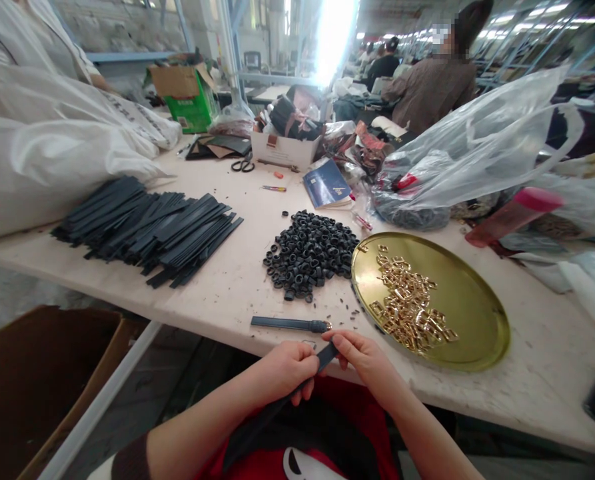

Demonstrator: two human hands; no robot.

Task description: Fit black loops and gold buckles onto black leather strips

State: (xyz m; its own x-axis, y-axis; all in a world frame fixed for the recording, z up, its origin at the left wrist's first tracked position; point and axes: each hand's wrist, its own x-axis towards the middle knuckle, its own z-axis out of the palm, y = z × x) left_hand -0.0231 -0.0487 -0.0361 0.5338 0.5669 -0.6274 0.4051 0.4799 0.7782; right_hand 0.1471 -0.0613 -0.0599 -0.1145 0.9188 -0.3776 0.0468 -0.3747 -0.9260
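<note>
A dark strap runs between my two hands at the table's front edge, its tail hanging over my lap. My left hand is closed around its middle, and my right hand pinches its upper end. Just beyond my hands lies another dark strap with a gold buckle at its right tip. A heap of small black loops sits behind that. To the right, a round gold tray carries many gold buckles. Stacks of dark flat strips lie to the left.
White sacks lean over the table's left side. Scissors, a cutter, a blue notebook and a filled white box stand farther back. Clear plastic bags and a pink bottle crowd the right. People sit beyond.
</note>
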